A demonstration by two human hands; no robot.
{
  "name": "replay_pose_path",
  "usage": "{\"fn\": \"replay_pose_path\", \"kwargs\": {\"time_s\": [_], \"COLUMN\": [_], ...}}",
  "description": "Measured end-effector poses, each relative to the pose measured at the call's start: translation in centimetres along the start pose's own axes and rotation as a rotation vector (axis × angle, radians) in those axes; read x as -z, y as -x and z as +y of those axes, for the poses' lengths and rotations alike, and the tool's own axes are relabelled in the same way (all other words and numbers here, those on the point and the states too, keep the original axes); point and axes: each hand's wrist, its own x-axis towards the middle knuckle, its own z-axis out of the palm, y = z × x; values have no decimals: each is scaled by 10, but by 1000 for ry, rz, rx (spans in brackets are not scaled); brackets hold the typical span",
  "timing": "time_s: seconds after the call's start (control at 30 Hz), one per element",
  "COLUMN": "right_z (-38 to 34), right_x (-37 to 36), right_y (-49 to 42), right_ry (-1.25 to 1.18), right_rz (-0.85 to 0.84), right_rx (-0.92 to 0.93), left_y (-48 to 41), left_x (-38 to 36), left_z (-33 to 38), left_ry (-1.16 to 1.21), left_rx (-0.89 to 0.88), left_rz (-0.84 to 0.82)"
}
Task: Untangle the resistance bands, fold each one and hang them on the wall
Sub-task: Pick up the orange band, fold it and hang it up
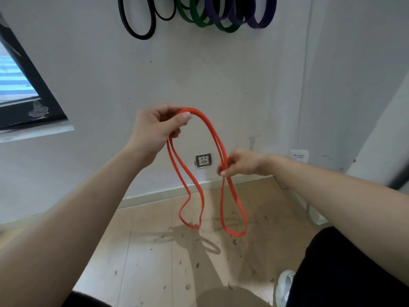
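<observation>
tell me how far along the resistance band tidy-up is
Done: the thin black rubber loops, flat green bands and wide purple bands hang on the white wall. In hand: the orange flat rubber band, doubled over; the left hand pinches its top fold, the right hand pinches the strands lower down, two loops dangling. Left: finish folding it and hang it. No other loose bands are in view.

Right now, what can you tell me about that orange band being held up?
The orange band is a thin, flat, closed loop that looks like rubber, doubled so two strands run side by side. It arches from the left hand, which pinches its top, down to the right hand, which grips both strands together lower on the right. Below the hands two long loops dangle freely in front of the wall, clear of the wooden floor.
</observation>
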Motion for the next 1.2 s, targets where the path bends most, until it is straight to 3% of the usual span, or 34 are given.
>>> {"fn": "replay_pose_path", "kwargs": {"time_s": [0.13, 0.27, 0.73, 0.93, 1.2], "right_z": [-37, -68, -95, -67, -49], "right_x": [2, 0, 13, 11, -6], "right_y": [8, 14, 32, 26, 15], "right_ry": [-263, -398, -609, -456, -253], "right_rz": [10, 206, 532, 318, 159], "right_rx": [180, 354, 568, 382, 252], "left_y": [4, 6, 23, 15, 1], "left_x": [-8, -6, 3, 12, 3], "left_z": [-1, -3, -19, -11, 6], "left_ry": [-93, -210, -210, 19, -240], "left_rx": [-16, -49, 56, 26, -125], "left_rz": [-74, -117, -241, -58, -177]}}
